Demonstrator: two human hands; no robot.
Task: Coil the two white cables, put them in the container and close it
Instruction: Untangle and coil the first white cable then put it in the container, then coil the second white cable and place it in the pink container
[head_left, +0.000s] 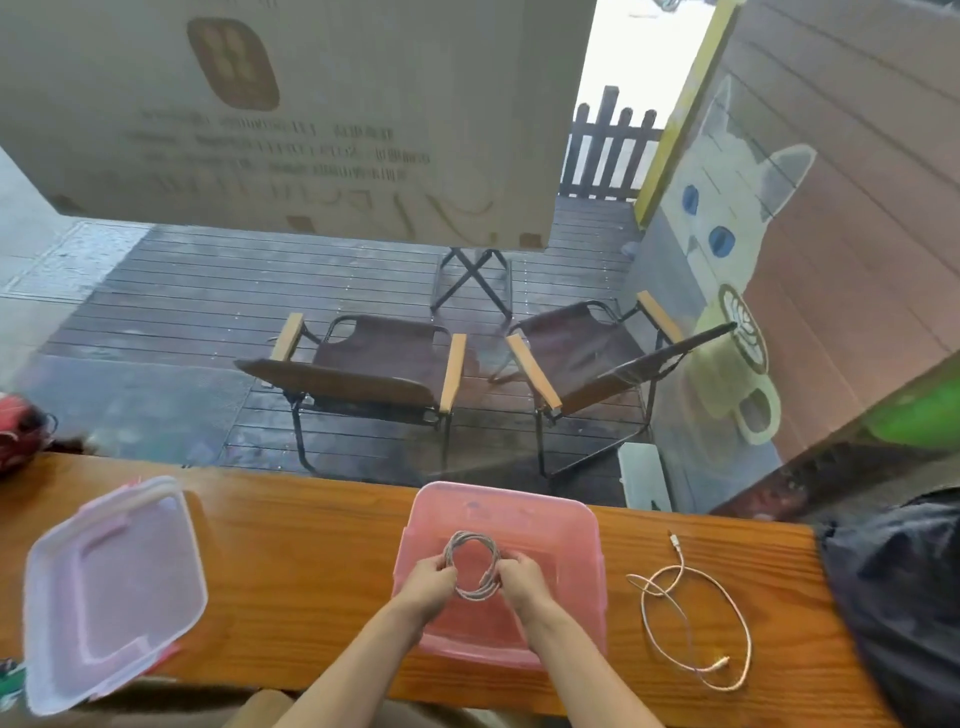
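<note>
On a wooden counter (322, 525) facing a window, the left hand (431, 577) and right hand (522, 574) grip a coiled cable (470, 543) over the open pink container (566, 525), seemingly inside it; the second cable (696, 613) lies loose to its right; the lid (111, 587) rests far left.

pink translucent container (582, 525), clear frosted lid (111, 587) w/ red clips, coiled cable (470, 569) greyish-white, loose cable (696, 618) white w/ pinkish tint, orange-brown wood-grain table (311, 545), black bag (904, 597), dark brown chairs (374, 364) w/ pale wood armrests, grey-white cat mural (727, 208) w/ blue eyes
</note>
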